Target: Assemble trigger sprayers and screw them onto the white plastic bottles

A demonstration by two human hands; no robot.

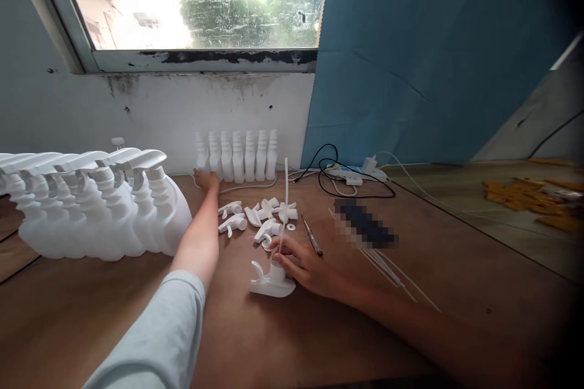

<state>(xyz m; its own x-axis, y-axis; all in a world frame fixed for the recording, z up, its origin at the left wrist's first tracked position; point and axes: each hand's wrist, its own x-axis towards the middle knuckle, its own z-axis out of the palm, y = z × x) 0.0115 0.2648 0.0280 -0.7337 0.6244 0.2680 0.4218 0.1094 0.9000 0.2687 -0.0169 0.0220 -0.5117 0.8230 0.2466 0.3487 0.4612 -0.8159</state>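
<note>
Pinching the tube (pixel 286 185) low is the way to go imo. Right grip (pixel 306 264) has it held between thumb and fingers, just above the upturned spray head (pixel 274 287) on the counter (pixel 319 340). I'd keep it light so the tube doesn't bend. Left grip (pixel 207 180) is at the leftmost bottle (pixel 202 151) in the back row; can't tell if it's closed around it. Go gentle there, neighbours could topple.
</note>
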